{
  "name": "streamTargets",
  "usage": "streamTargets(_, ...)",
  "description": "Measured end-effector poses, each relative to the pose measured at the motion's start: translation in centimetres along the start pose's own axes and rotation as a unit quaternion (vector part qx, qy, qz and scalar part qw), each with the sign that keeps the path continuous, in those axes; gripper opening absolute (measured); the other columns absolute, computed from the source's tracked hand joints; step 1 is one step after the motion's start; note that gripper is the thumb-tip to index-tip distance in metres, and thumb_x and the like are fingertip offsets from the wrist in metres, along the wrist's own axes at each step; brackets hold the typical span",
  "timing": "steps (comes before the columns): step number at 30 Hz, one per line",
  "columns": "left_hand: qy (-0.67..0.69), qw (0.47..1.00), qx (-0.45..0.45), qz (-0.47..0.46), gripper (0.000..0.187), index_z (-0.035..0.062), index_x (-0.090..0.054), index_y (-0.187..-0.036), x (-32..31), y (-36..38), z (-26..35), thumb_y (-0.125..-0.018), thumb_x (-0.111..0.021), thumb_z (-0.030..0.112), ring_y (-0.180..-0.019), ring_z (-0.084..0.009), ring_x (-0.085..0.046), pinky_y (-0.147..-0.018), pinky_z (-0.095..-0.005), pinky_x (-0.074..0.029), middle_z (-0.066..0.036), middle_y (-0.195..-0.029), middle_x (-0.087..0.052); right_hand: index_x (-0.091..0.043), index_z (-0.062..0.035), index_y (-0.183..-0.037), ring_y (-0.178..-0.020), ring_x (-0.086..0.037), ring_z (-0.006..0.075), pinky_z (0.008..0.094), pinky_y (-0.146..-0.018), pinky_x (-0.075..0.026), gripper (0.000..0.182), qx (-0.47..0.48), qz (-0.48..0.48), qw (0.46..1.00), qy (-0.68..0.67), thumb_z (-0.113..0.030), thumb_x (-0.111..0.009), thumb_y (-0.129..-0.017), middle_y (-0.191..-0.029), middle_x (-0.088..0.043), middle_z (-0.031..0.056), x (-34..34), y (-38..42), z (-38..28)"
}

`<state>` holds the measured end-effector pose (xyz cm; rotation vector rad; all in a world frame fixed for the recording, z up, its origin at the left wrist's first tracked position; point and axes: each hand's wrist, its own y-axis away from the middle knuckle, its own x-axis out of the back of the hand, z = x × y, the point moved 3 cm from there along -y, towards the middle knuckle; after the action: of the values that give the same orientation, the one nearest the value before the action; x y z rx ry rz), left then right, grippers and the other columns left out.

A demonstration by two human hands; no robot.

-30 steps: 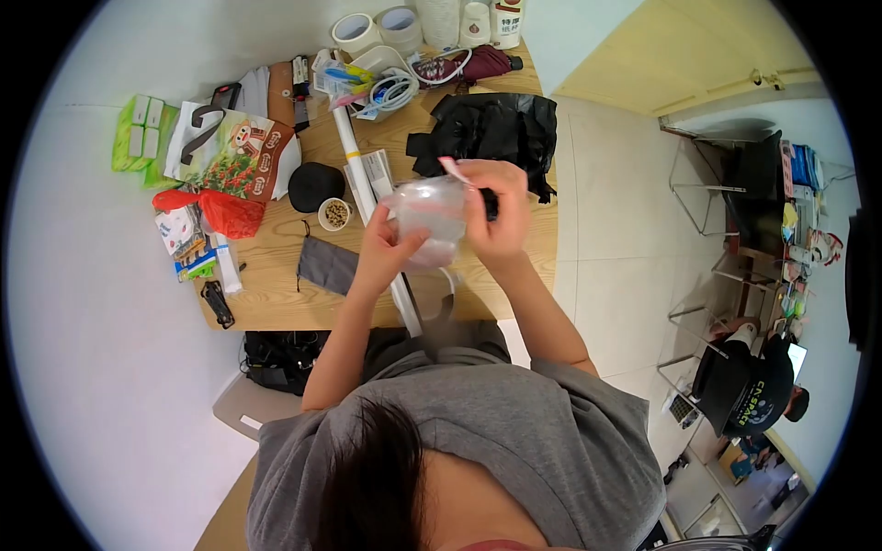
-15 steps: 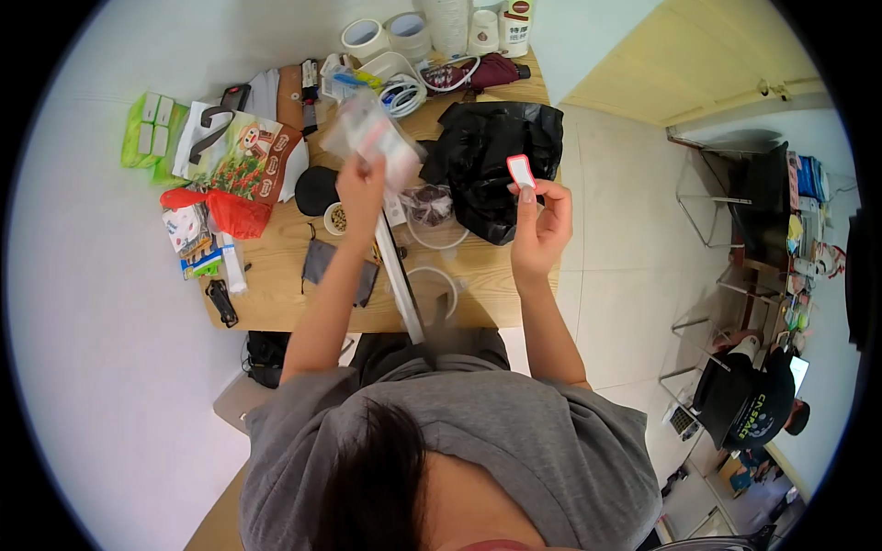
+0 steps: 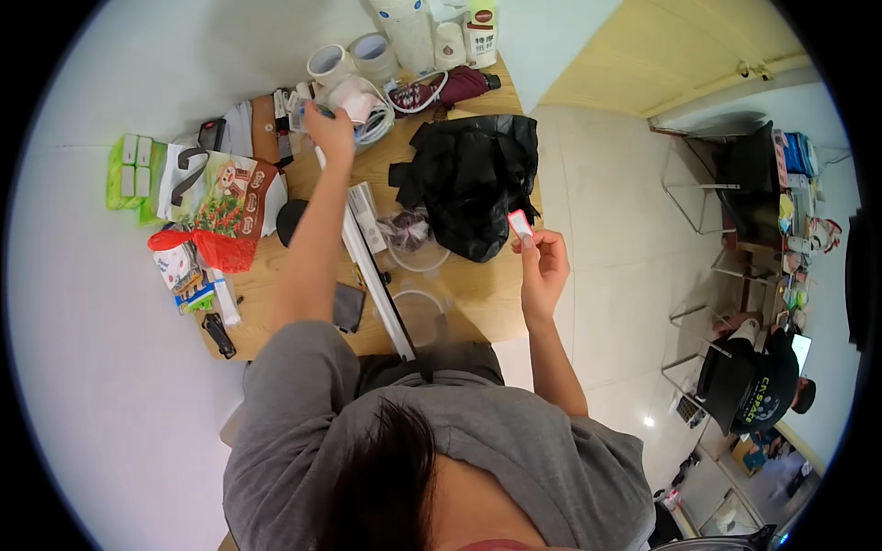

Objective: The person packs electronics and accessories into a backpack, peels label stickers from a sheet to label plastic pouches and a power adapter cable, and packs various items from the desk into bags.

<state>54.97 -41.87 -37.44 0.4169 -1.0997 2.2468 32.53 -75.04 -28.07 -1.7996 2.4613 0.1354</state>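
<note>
My left hand (image 3: pixel 333 134) reaches to the back of the table, its fingers closed at a clear plastic bag (image 3: pixel 353 97) with something pale pink in it, right by the tape rolls and a coiled white cable (image 3: pixel 378 125). My right hand (image 3: pixel 546 266) is raised at the table's right edge, pinching a small white label with a red border (image 3: pixel 520 223) between thumb and fingers. Behind the label lies a black plastic bag (image 3: pixel 473 184). A long white bar (image 3: pixel 377 285) runs between my arms, beside a clear round container (image 3: pixel 421 317).
Wide tape rolls (image 3: pixel 328 64), a maroon umbrella (image 3: pixel 441 90) and paper cups (image 3: pixel 450 46) line the back. A printed carrier bag (image 3: pixel 225 193) and red plastic bag (image 3: pixel 207 248) stand left. A seated person (image 3: pixel 753 386) is far right, near metal-framed chairs (image 3: pixel 744 165).
My left hand has moved back and left with the plastic bag, toward the cable and tape rolls. My right hand has lowered slightly, still holding the label. The view has shifted a little.
</note>
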Motion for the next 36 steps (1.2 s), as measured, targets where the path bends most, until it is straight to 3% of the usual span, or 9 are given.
streamTargets(1, -0.025, 0.995, -0.061, 0.073, 0.023, -0.0016, -0.048, -0.096, 1.4, 1.2, 1.7, -0.081, -0.058, 0.013, -0.071, -0.0302, -0.055, -0.069, -0.038, -0.044, -0.015, -0.079, -0.056, -0.049, -0.0022, -0.087, -0.076, -0.054, 0.0095, 0.0225, -0.071, -0.046, 0.006, -0.008, 0.0, 1.0, -0.011, -0.004, -0.055, -0.088, -0.082, -0.054, 0.0035, 0.1, -0.5, 0.4)
streamTargets(4, 0.201, 0.946, 0.241, -0.08, 0.012, 0.0004, -0.044, -0.087, 1.6, 7.7, -0.8, -0.087, -0.05, 0.011, -0.067, -0.0196, -0.054, -0.06, -0.0318, -0.044, -0.012, -0.079, -0.055, -0.049, -0.0031, -0.087, -0.074, -0.053, 0.0098, 0.0232, -0.071, -0.043, 0.004, -0.033, -0.002, 0.999, -0.008, -0.005, -0.052, -0.09, -0.078, -0.055, 0.0033, -0.4, -1.7, 1.1)
streamTargets(5, 0.267, 0.85, 0.402, -0.211, 0.021, 0.0004, -0.04, -0.104, 0.5, 10.1, -3.3, -0.091, -0.047, 0.016, -0.069, -0.0226, -0.058, -0.057, -0.0332, -0.048, -0.015, -0.083, -0.058, -0.05, -0.0036, -0.087, -0.073, -0.053, 0.0099, 0.0236, -0.071, -0.043, 0.004, -0.04, -0.006, 0.999, -0.002, -0.005, -0.051, -0.091, -0.076, -0.056, 0.0031, -0.8, -2.1, 1.4)
streamTargets(9, 0.478, 0.544, 0.673, -0.151, 0.063, 0.0109, 0.004, -0.135, -4.8, 14.7, -8.0, -0.095, -0.042, 0.025, -0.085, -0.0396, -0.062, -0.069, -0.0492, -0.055, -0.028, -0.11, -0.049, -0.05, -0.0032, -0.088, -0.072, -0.053, 0.009, 0.021, -0.069, -0.043, 0.003, -0.075, -0.043, 0.996, -0.016, -0.003, -0.053, -0.09, -0.077, -0.057, 0.0037, -2.5, -3.1, 2.6)
streamTargets(12, 0.444, 0.625, 0.632, -0.115, 0.063, 0.0151, 0.007, -0.136, -5.9, 12.0, -7.3, -0.096, -0.039, 0.028, -0.089, -0.0402, -0.06, -0.074, -0.0499, -0.054, -0.03, -0.12, -0.04, -0.05, -0.0035, -0.088, -0.072, -0.053, 0.0086, 0.0209, -0.069, -0.043, 0.003, -0.09, -0.058, 0.994, 0.005, -0.004, -0.053, -0.09, -0.077, -0.057, 0.0034, -3.7, -3.2, 2.9)
streamTargets(21, 0.507, 0.664, 0.54, -0.096, 0.046, 0.0183, -0.016, -0.13, -7.5, 10.0, -10.2, -0.093, -0.043, 0.013, -0.092, -0.0354, -0.061, -0.073, -0.0506, -0.055, -0.017, -0.117, -0.049, -0.05, -0.0035, -0.09, -0.073, -0.056, 0.0105, 0.0237, -0.071, -0.045, 0.003, -0.136, -0.103, 0.985, 0.021, -0.006, -0.052, -0.09, -0.078, -0.059, 0.0051, -6.2, -2.7, 3.8)
streamTargets(29, 0.556, 0.514, 0.597, -0.266, 0.04, 0.0117, -0.036, -0.125, -8.4, 9.4, -13.6, -0.091, -0.053, 0.021, -0.096, -0.0365, -0.057, -0.079, -0.0493, -0.051, -0.017, -0.11, -0.053, -0.053, -0.0043, -0.089, -0.096, -0.059, 0.0176, 0.0297, -0.082, -0.045, 0.008, -0.251, -0.334, 0.895, 0.154, -0.01, -0.057, -0.087, -0.097, -0.063, 0.0081, -10.4, 7.4, 12.3)
streamTargets(32, 0.536, 0.606, 0.542, -0.226, 0.031, 0.005, -0.042, -0.12, -7.7, 8.1, -12.0, -0.093, -0.047, 0.017, -0.099, -0.0352, -0.057, -0.085, -0.0494, -0.05, -0.019, -0.111, -0.054, -0.053, -0.0044, -0.084, -0.107, -0.055, 0.0267, 0.04, -0.096, -0.036, 0.008, -0.083, -0.369, 0.907, 0.186, -0.007, -0.06, -0.081, -0.109, -0.06, 0.0134, -14.9, 11.2, 13.6)
streamTargets(36, 0.537, 0.597, 0.565, -0.191, 0.033, 0.0049, -0.041, -0.121, -6.5, 7.9, -11.6, -0.089, -0.051, 0.005, -0.097, -0.0349, -0.058, -0.084, -0.0497, -0.051, -0.018, -0.111, -0.054, -0.053, -0.0053, -0.083, -0.117, -0.046, 0.0347, 0.0475, -0.103, -0.027, 0.009, 0.07, -0.356, 0.896, 0.255, -0.003, -0.059, -0.078, -0.116, -0.057, 0.0157, -18.5, 12.4, 17.9)
